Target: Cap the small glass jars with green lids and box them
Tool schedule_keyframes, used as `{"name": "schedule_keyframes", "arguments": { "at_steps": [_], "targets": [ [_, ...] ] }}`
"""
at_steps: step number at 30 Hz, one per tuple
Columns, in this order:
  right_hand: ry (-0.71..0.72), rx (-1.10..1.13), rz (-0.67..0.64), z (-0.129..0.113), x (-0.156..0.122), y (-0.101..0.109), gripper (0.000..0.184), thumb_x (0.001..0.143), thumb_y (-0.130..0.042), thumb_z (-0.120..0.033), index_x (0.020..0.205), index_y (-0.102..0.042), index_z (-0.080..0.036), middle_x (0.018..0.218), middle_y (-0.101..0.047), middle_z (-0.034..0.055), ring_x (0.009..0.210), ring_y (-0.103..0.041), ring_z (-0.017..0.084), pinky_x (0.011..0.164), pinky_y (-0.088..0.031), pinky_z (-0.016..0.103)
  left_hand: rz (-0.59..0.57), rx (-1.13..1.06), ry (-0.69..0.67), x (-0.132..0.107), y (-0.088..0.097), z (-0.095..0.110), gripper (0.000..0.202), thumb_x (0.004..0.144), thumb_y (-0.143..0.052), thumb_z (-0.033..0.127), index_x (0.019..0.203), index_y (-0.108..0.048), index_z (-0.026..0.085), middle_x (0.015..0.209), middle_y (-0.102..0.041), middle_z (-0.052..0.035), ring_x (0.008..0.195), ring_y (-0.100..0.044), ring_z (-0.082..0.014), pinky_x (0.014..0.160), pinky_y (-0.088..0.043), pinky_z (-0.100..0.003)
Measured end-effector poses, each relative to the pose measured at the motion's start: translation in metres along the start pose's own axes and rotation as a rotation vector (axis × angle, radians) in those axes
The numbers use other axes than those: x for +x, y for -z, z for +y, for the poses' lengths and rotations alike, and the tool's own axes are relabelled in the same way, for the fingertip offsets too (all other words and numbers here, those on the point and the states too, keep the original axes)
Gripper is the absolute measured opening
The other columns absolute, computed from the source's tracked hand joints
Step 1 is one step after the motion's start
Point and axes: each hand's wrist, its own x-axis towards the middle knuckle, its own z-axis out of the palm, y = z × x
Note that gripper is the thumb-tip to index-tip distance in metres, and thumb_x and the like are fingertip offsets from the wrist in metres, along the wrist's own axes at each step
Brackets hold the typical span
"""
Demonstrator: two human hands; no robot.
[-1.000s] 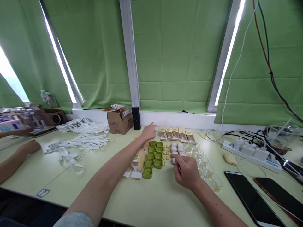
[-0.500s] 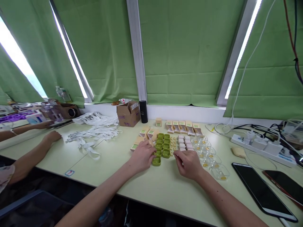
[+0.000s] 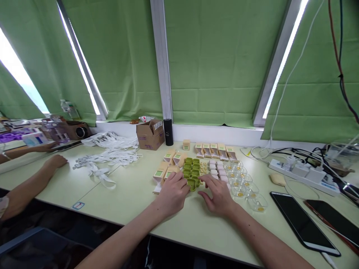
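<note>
My left hand point(image 3: 173, 193) rests on the table with its fingers curled round the nearest green tray point(image 3: 192, 184) in a double column of several green trays point(image 3: 192, 167). My right hand point(image 3: 218, 197) lies just right of that tray, fingers spread, its fingertips touching the small beige pieces point(image 3: 203, 169) and white blocks point(image 3: 218, 170) beside the trays. Tan cardboard boxes with green labels point(image 3: 159, 174) lie left of my left hand. A row of the same boxes point(image 3: 214, 149) stands further back. Clear cups with yellow centres point(image 3: 243, 184) sit right of my right hand.
A brown carton point(image 3: 150, 134) and a black cylinder point(image 3: 168, 137) stand by the window sill. White straps point(image 3: 108, 154) are heaped at the left, near another person's forearm and hand point(image 3: 56, 161). At the right lie a power strip point(image 3: 303, 172), cables, and two phones point(image 3: 303, 223).
My left hand came back from the far boxes to the nearest green tray and closed on it. My right hand slid left and flattened beside it. The view shifted.
</note>
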Motion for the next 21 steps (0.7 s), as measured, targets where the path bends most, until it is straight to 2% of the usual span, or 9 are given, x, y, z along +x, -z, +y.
{"name": "schedule_keyframes", "arguments": {
  "at_steps": [2, 5, 7, 10, 15, 17, 21],
  "targets": [
    [-0.027, 0.054, 0.05, 0.004, 0.002, 0.003, 0.05, 0.094, -0.061, -0.028, 0.142, -0.049, -0.019, 0.128, -0.069, 0.0176, 0.099, -0.071, 0.026, 0.069, -0.058, 0.034, 0.094, 0.017, -0.035, 0.009, 0.003, 0.001, 0.018, 0.094, -0.058, 0.01, 0.086, -0.069, 0.021, 0.082, -0.067, -0.0082, 0.095, -0.056, -0.027, 0.081, -0.044, -0.043],
    [-0.061, 0.14, 0.105, 0.01, 0.003, 0.006, 0.058, 0.094, -0.063, -0.027, 0.148, -0.043, -0.022, 0.134, -0.067, 0.0177, 0.107, -0.071, 0.028, 0.063, -0.061, 0.033, 0.176, 0.017, -0.098, 0.024, 0.001, 0.001, 0.02, 0.095, -0.055, 0.009, 0.087, -0.068, 0.022, 0.08, -0.065, -0.0067, 0.097, -0.056, -0.0262, 0.088, -0.045, -0.044],
    [-0.081, 0.173, 0.129, 0.012, 0.003, 0.007, 0.056, 0.094, -0.063, -0.025, 0.147, -0.045, -0.024, 0.13, -0.068, 0.0162, 0.107, -0.072, 0.027, 0.062, -0.062, 0.032, 0.203, -0.002, -0.141, 0.033, -0.004, 0.002, 0.02, 0.095, -0.056, 0.009, 0.089, -0.068, 0.023, 0.08, -0.065, -0.0055, 0.098, -0.057, -0.0255, 0.091, -0.045, -0.043],
    [-0.142, 0.212, 0.2, 0.013, 0.004, 0.007, 0.047, 0.095, -0.061, -0.024, 0.141, -0.051, -0.024, 0.124, -0.07, 0.0147, 0.098, -0.073, 0.025, 0.062, -0.063, 0.032, 0.255, -0.054, -0.173, 0.044, -0.011, 0.001, 0.02, 0.094, -0.059, 0.011, 0.101, -0.07, 0.026, 0.09, -0.071, -0.0057, 0.105, -0.057, -0.0261, 0.096, -0.045, -0.044],
    [-0.289, 0.297, 0.288, 0.013, 0.005, 0.005, 0.043, 0.097, -0.061, -0.028, 0.14, -0.054, -0.024, 0.122, -0.071, 0.0129, 0.076, -0.07, 0.018, 0.062, -0.063, 0.031, 0.374, -0.154, -0.123, 0.058, -0.013, -0.009, 0.038, 0.088, -0.064, 0.013, 0.124, -0.067, 0.026, 0.115, -0.074, -0.0088, 0.111, -0.056, -0.0302, 0.099, -0.049, -0.05],
    [-0.307, 0.316, 0.282, 0.013, 0.004, 0.003, 0.045, 0.098, -0.061, -0.028, 0.142, -0.053, -0.024, 0.123, -0.07, 0.013, 0.077, -0.07, 0.018, 0.063, -0.064, 0.031, 0.382, -0.213, -0.147, 0.061, -0.014, -0.013, 0.043, 0.087, -0.063, 0.013, 0.128, -0.065, 0.024, 0.12, -0.074, -0.0099, 0.114, -0.057, -0.0312, 0.098, -0.051, -0.051],
    [-0.3, 0.342, 0.273, 0.012, 0.002, 0.001, 0.044, 0.101, -0.056, -0.028, 0.144, -0.048, -0.024, 0.125, -0.069, 0.014, 0.094, -0.072, 0.022, 0.065, -0.064, 0.03, 0.415, -0.295, -0.151, 0.059, -0.023, -0.015, 0.048, 0.09, -0.062, 0.014, 0.137, -0.061, 0.023, 0.12, -0.075, -0.0101, 0.116, -0.06, -0.0313, 0.098, -0.053, -0.053]
  ]
}}
